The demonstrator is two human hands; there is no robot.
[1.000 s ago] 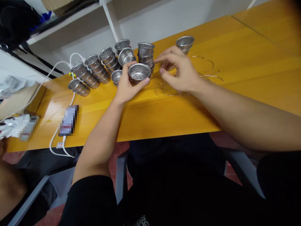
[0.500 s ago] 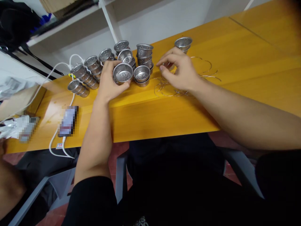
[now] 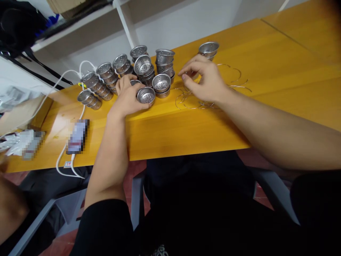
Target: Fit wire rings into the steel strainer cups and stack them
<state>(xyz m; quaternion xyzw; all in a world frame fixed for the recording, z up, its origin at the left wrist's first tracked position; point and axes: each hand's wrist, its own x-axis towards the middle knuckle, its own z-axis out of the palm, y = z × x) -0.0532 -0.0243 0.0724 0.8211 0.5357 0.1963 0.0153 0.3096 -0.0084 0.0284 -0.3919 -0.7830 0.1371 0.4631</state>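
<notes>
My left hand (image 3: 127, 97) is curled round a small perforated metal cup (image 3: 146, 95) that rests on the yellow table (image 3: 186, 124). Behind it stand rows and stacks of the same metal cups (image 3: 114, 73), and one low stack (image 3: 161, 84) sits just right of the held cup. My right hand (image 3: 205, 80) hovers over a tangle of thin wire rings (image 3: 186, 101), fingertips pinched together on something I cannot make out. Another stack of cups (image 3: 209, 49) stands behind that hand.
A phone (image 3: 77, 136) lies near the table's front left edge, beside a white cable (image 3: 64, 156). Papers and packets (image 3: 21, 142) are at the far left. Another person's arm (image 3: 10, 209) shows at the lower left. Shelving (image 3: 80, 25) stands behind the table.
My left hand has carried the metal cup leftward and then down onto the table in front of the stacks. My right hand has stayed over the wire rings.
</notes>
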